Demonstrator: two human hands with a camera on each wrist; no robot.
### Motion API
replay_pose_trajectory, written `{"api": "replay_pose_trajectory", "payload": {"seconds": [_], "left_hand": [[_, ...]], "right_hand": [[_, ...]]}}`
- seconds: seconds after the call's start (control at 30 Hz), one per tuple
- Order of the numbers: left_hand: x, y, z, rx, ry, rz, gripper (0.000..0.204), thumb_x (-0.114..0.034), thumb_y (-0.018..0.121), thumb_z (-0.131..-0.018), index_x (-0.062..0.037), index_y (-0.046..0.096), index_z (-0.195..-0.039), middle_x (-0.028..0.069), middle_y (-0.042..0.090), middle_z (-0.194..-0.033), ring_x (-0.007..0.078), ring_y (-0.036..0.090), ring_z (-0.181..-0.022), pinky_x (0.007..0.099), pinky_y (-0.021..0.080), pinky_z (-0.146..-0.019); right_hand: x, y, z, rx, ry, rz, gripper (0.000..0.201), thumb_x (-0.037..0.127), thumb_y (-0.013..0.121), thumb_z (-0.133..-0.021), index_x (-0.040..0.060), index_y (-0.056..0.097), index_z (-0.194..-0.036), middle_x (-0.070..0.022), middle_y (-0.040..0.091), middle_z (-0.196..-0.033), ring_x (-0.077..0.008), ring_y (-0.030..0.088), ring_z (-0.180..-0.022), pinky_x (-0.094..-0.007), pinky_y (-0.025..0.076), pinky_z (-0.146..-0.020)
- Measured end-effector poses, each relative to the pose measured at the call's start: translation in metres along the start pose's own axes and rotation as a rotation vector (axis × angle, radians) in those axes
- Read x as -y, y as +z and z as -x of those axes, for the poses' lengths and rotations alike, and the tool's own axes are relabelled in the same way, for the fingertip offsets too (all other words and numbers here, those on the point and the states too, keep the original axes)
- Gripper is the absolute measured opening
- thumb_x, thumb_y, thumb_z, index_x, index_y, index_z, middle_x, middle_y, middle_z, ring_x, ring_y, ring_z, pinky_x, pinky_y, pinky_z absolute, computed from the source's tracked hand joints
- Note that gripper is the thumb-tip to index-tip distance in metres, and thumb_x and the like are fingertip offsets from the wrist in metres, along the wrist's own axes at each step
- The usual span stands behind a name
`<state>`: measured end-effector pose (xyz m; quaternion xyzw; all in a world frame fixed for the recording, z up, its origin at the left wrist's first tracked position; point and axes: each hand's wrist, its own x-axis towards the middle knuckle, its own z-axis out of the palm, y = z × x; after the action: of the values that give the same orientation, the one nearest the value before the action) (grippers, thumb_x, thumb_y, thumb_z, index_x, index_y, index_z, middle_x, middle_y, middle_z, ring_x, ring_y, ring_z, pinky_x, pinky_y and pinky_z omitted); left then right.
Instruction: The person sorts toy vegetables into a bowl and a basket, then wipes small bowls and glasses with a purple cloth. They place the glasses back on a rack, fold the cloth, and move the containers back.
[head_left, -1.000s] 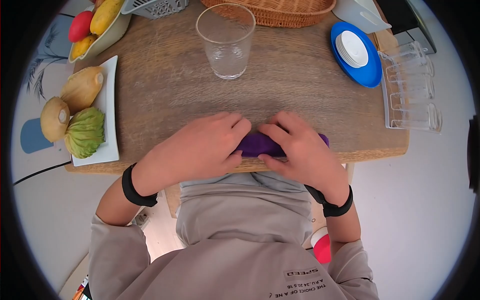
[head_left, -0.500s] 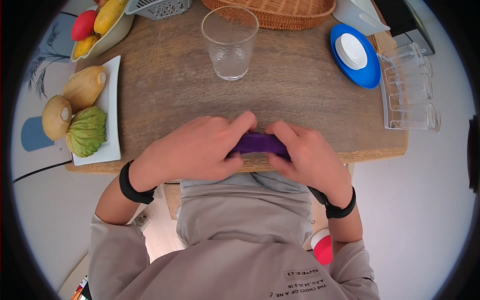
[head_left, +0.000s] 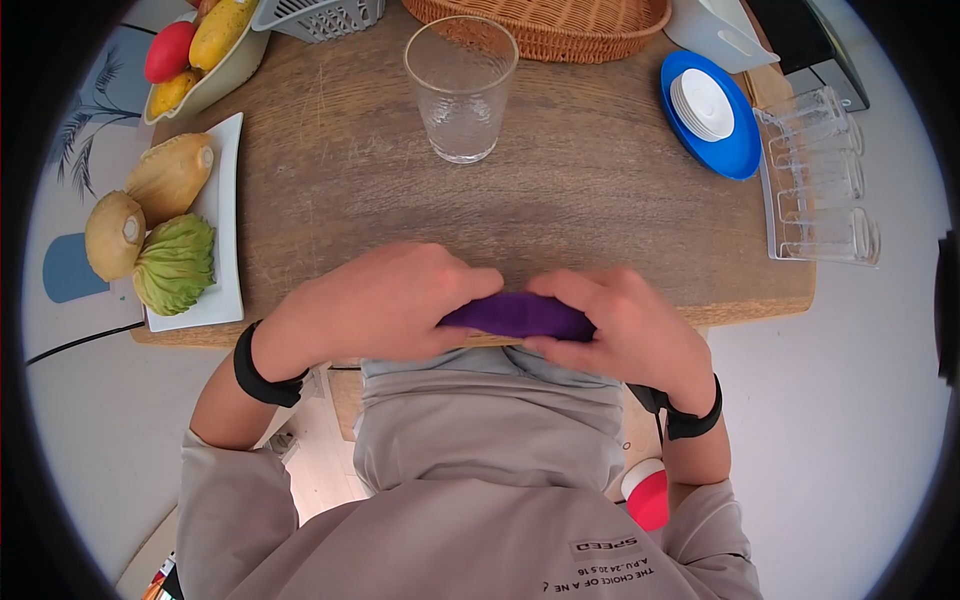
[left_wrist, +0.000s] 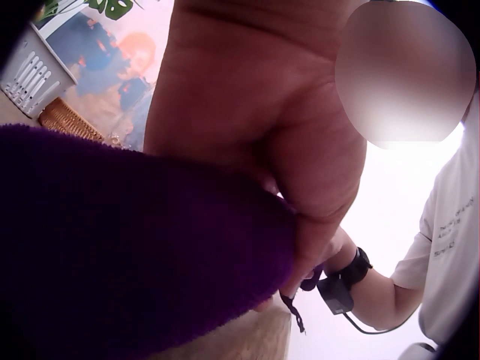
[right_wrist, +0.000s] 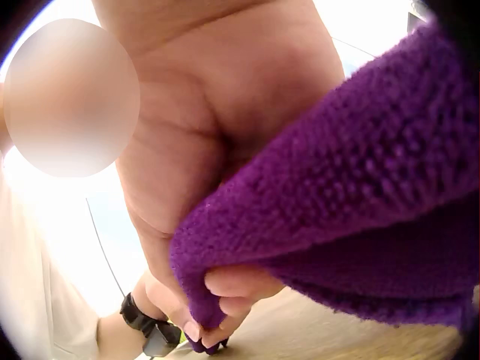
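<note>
A purple terry towel (head_left: pixel 520 316) stretches between both hands at the near edge of the table, folded into a narrow band. My left hand (head_left: pixel 375 302) grips its left end, thumb and fingers on either side. At the other end, my right hand (head_left: pixel 628 325) pinches the cloth between thumb and fingers. The right wrist view shows the looped pile of the towel (right_wrist: pixel 322 180) hanging from the fingers in layered folds. In the left wrist view the towel (left_wrist: pixel 142 247) fills the lower left, dark and fuzzy. Beyond the hands stands a clear drinking glass (head_left: pixel 460 110), upright.
On the left, a white plate (head_left: pixel 228 215) bears several fruits, with a fruit bowl (head_left: pixel 225 85) behind. A grey basket (head_left: pixel 320 18) and wicker tray (head_left: pixel 560 35) line the back. White saucers (head_left: pixel 703 103) sit on a blue plate (head_left: pixel 735 160), near racked glasses (head_left: pixel 835 175) at right.
Both hands have come toward the body with the towel, which now lies across the table's near edge. The towel's right end, seen past the right hand a second ago, is now hidden.
</note>
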<state>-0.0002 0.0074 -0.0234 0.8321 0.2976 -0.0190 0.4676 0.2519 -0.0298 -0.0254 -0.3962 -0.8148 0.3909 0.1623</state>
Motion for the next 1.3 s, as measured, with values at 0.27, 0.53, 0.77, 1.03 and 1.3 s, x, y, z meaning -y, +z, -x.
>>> {"api": "replay_pose_trajectory", "payload": {"seconds": [0.27,0.53,0.77,1.03,1.3], "left_hand": [[0.003,-0.01,0.01,0.368,0.33,0.461,0.017,-0.011,0.074,-0.085,0.0014,0.063,-0.09,0.0151,0.06,-0.082,0.0337,0.059,-0.076,0.0389,0.047,-0.064],[-0.002,-0.002,0.01,0.117,0.439,0.587,0.032,-0.011,0.073,-0.08,0.0027,0.063,-0.108,0.0159,0.063,-0.103,0.0325,0.062,-0.094,0.0376,0.049,-0.082],[-0.028,-0.004,0.034,-0.541,0.194,0.029,0.054,-0.013,0.074,-0.079,0.002,0.055,-0.127,0.0186,0.056,-0.12,0.0317,0.061,-0.103,0.0374,0.05,-0.088],[-0.043,0.016,0.023,-0.426,0.075,0.147,0.069,-0.021,0.083,-0.078,-0.0002,0.051,-0.135,0.0162,0.059,-0.112,0.0335,0.062,-0.098,0.0383,0.053,-0.083],[-0.043,0.016,0.019,-0.391,0.086,0.082,0.061,-0.014,0.081,-0.075,-0.003,0.056,-0.129,0.0157,0.062,-0.107,0.0363,0.066,-0.088,0.0398,0.055,-0.074]], "right_hand": [[0.01,-0.007,0.008,0.278,-0.117,-0.502,0.033,0.016,0.084,-0.079,0.0031,0.072,-0.106,-0.0088,0.069,-0.073,-0.0244,0.065,-0.057,-0.0315,0.047,-0.052],[0.017,-0.003,0.013,0.404,-0.12,-0.799,0.026,0.021,0.076,-0.09,0.0027,0.067,-0.107,-0.0089,0.062,-0.069,-0.0223,0.059,-0.057,-0.0328,0.043,-0.054],[0.014,0.009,0.021,-0.132,0.096,-0.731,0.035,0.014,0.078,-0.088,-0.0012,0.063,-0.115,-0.0045,0.062,-0.079,-0.0087,0.055,-0.067,-0.0282,0.044,-0.059],[0.02,0.005,0.016,-0.02,-0.093,-0.452,0.042,-0.003,0.073,-0.072,-0.0026,0.063,-0.113,-0.013,0.065,-0.091,-0.0289,0.061,-0.073,-0.0331,0.048,-0.062],[0.021,0.011,0.014,-0.098,-0.098,-0.372,0.042,-0.001,0.08,-0.072,-0.0007,0.065,-0.11,-0.0139,0.068,-0.095,-0.0298,0.066,-0.079,-0.0328,0.052,-0.068]]}}
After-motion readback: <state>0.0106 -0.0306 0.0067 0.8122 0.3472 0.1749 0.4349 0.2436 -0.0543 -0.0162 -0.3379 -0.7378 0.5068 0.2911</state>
